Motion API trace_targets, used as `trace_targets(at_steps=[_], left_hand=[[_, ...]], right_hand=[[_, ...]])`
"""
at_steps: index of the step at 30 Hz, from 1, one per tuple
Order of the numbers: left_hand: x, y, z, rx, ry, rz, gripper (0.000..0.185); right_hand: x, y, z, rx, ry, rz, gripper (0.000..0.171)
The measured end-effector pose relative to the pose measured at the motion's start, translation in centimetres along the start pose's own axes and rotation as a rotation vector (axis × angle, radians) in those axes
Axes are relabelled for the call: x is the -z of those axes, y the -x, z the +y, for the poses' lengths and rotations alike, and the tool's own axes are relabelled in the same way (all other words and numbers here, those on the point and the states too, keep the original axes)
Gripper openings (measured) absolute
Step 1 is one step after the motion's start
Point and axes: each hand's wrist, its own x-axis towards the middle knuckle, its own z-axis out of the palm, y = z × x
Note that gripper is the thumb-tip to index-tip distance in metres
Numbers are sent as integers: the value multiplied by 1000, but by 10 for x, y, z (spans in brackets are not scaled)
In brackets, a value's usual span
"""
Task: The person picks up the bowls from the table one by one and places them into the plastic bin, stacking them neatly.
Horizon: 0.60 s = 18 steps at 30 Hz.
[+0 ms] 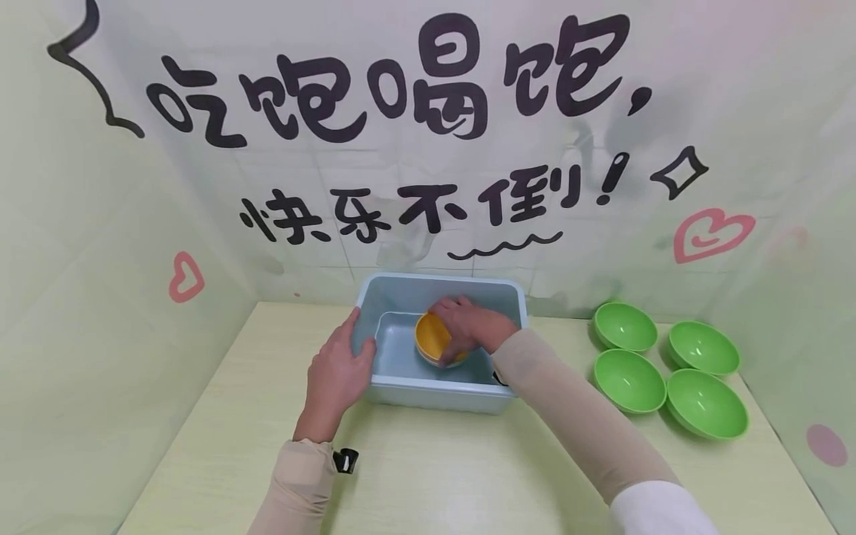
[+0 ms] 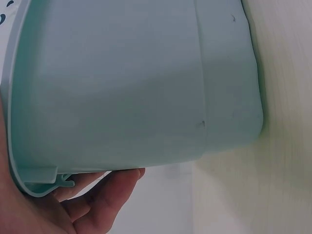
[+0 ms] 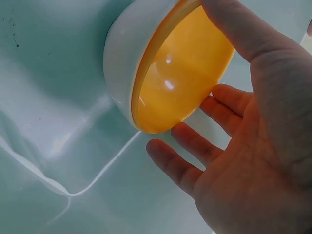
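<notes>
The right hand (image 1: 471, 327) holds the yellow bowl (image 1: 433, 338) on edge inside the tub (image 1: 401, 390), thumb over its rim, fingers (image 3: 195, 141) spread loosely. The left hand (image 1: 337, 371) rests flat against the tub's side. So light a hold could let the bowl slip and drop.

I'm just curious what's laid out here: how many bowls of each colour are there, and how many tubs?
Green bowls: 4
Yellow bowl, white outside, inside the tub at the right hand: 1
Pale blue tub, left hand on its side: 1
Total: 6
</notes>
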Motion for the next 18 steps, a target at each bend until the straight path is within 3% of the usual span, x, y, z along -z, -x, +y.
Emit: trace_targets(at_steps=[18], left_hand=[[1, 0, -1, 1, 2, -7, 64]], right_hand=[[0, -2, 0, -2, -4, 11, 92]])
